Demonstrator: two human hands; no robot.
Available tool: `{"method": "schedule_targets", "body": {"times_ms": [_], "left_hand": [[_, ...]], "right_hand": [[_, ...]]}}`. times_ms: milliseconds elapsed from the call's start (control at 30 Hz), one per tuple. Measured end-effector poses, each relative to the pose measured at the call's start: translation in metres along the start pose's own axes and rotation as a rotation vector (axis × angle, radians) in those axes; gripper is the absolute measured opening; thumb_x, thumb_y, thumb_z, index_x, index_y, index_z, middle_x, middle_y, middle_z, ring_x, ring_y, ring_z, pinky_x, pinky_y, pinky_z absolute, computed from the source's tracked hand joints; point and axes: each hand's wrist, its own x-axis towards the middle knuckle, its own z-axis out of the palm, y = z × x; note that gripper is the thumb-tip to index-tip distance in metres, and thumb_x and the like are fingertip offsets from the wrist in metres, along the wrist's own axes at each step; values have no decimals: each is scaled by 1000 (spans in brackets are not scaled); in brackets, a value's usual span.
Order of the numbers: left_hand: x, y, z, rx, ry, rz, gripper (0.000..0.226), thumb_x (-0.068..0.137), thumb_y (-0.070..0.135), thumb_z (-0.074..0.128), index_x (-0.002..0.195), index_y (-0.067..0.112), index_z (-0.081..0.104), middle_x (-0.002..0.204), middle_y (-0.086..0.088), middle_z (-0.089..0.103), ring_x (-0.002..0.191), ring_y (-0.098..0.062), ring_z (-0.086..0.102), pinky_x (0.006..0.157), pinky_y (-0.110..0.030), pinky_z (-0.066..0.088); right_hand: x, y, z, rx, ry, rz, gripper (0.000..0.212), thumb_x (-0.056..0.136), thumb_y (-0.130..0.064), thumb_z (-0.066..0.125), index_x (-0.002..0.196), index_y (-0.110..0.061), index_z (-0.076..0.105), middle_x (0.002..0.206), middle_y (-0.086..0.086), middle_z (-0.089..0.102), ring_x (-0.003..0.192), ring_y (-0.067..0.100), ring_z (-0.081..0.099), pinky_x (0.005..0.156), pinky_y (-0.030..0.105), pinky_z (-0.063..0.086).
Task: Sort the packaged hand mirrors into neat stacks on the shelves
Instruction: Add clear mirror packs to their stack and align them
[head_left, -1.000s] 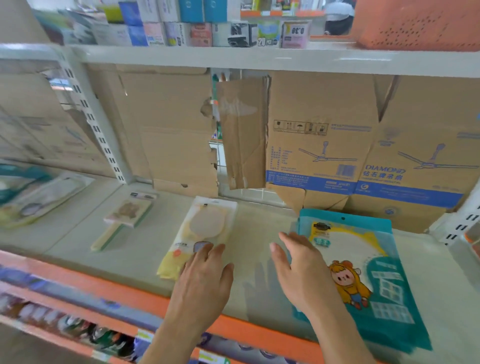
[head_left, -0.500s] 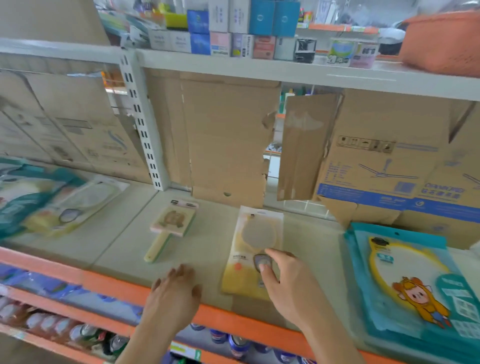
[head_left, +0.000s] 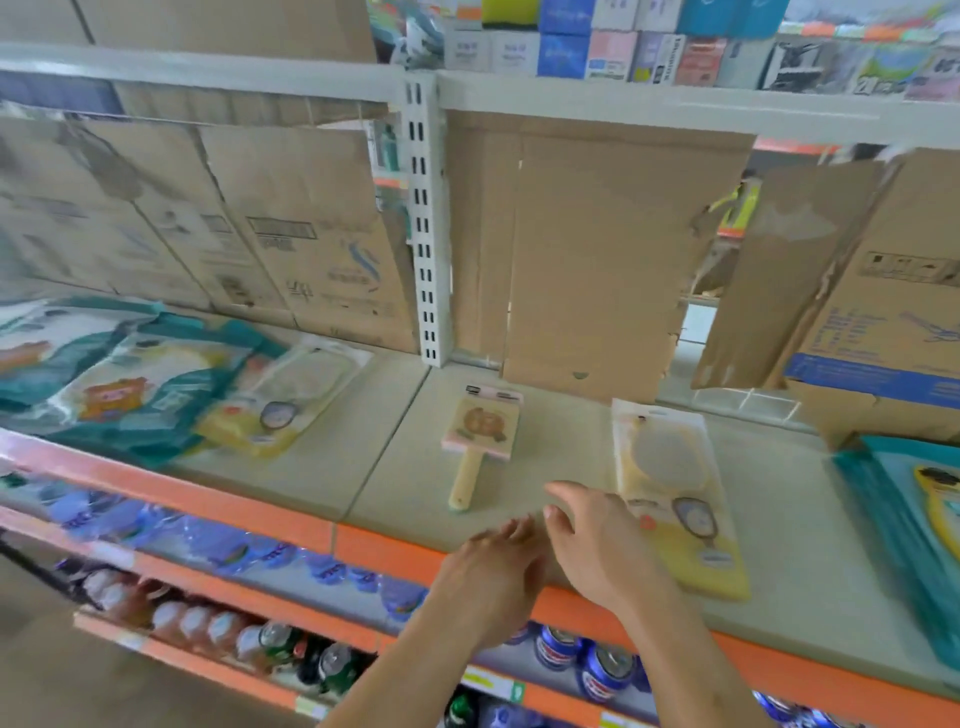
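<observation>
Neither grip holds anything: my left hand (head_left: 493, 577) hovers with loose fingers over the front edge of the shelf (head_left: 405, 457); my right hand (head_left: 597, 540) lies spread just beside the yellow packaged mirror (head_left: 670, 467), perhaps brushing its left edge, though blur hides the contact; a pink square mirror (head_left: 483, 428) lies alone nearby; teal packs (head_left: 893, 499) sit stacked at far right, while the left pile (head_left: 130, 395) looks jumbled; I judge the sorting roughly half done.

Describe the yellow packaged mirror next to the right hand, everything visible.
The yellow packaged hand mirror lies flat and alone on the shelf, hang hole toward the back, near end at the orange front edge. Clear plastic over yellow card; a pale round mirror above, a small round picture below. The right hand overlaps its left edge; contact unclear.
</observation>
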Motion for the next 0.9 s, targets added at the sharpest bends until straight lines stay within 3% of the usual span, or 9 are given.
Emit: {"method": "schedule_targets", "body": {"times_ms": [67,267,433,500,567,633,733,833,900], "left_hand": [[-7,2,-9,-67,22,18,55,90,39,22,131,16,51,131,-6,55,111,-32,56,88,-36,44],[-16,-11,-41,-139,-62,-53,28,95,20,40,106,4,60,106,-21,65,95,-41,59,73,-39,42],[-43,-74,-54,-270,250,-186,30,85,26,40,83,9,66,84,-11,68,81,-31,57,69,-34,40],[-58,-103,-61,-274,366,-285,24,87,23,47,79,9,65,76,-10,67,75,-30,57,68,-38,43],[-74,-129,-69,-277,428,-361,23,87,24,47,78,11,64,72,-6,66,71,-28,59,66,-38,47],[-87,-153,-79,-280,464,-429,23,87,23,47,78,13,66,73,-2,67,72,-25,60,67,-38,50],[-100,-187,-96,-259,535,-484,25,88,22,48,82,11,69,81,-1,70,79,-22,64,71,-37,52],[-104,-217,-114,-239,552,-500,19,92,15,53,95,13,72,96,3,69,90,-15,62,79,-31,50],[-101,-236,-127,-231,519,-518,24,91,22,50,96,14,71,96,1,66,92,-17,61,80,-33,50]], "right_hand": [[3,-14,6,-2,7,1,41,97,-27,44,137,-19,49,138,1,54,129,16,45,102,22,32],[3,-45,16,31,14,-19,38,96,-33,46,131,-21,54,134,-2,57,125,15,48,98,21,34],[11,-63,45,132,81,-42,24,94,-25,51,103,-9,66,100,7,71,99,28,62,82,35,46],[17,-79,67,169,63,-93,24,93,-23,53,107,-11,67,107,4,71,104,23,62,88,30,45],[27,-95,89,158,18,-153,30,93,-22,51,120,-13,63,123,2,65,117,18,56,97,25,40],[43,-108,114,89,-70,-211,34,92,-21,47,123,-10,58,129,7,59,124,24,50,103,30,37],[68,-129,149,-90,-244,-216,51,96,-33,36,143,-12,33,153,12,27,143,30,20,117,37,17],[89,-151,168,-221,-309,-147,61,98,-45,29,151,-18,12,160,7,-3,145,35,-4,117,48,3],[101,-166,173,-254,-341,-94,67,97,-51,28,151,-21,3,159,3,-14,143,38,-14,114,53,-4]]}}
